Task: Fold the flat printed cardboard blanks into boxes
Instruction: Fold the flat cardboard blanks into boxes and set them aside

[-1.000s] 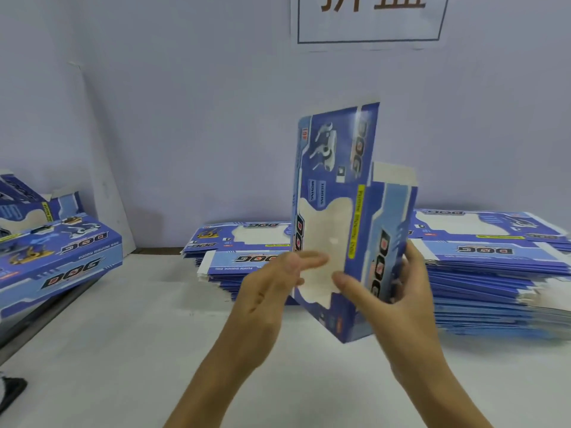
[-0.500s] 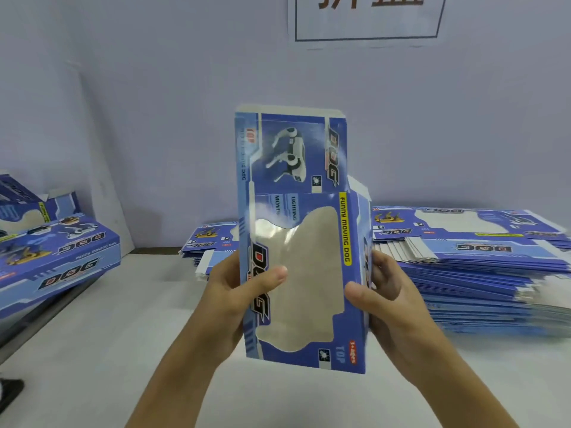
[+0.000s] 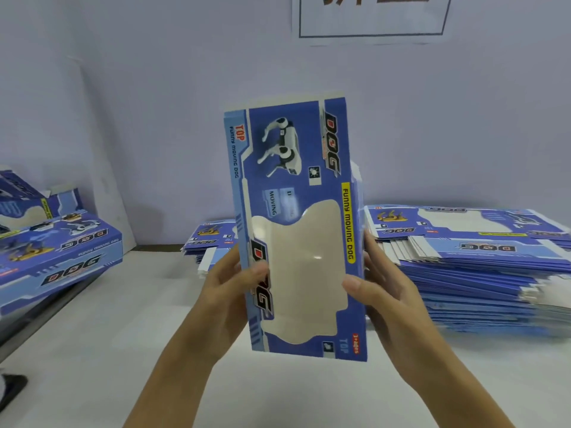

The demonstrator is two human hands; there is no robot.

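Gripping the upright blue box (image 3: 296, 230), both hands (image 3: 228, 285) pinch its edges.

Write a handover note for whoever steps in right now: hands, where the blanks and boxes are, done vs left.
Left hand: grips the left edge of the held blank, thumb on its front.
Right hand: grips the right edge, thumb on the window.
Held blank: upright above the white table, window face toward the camera, end flaps not yet closed.
Flat blanks: big stack on the right, smaller stack behind the held blank.
Done: folded boxes piled at far left.
Left: finish this box, then work through both stacks.
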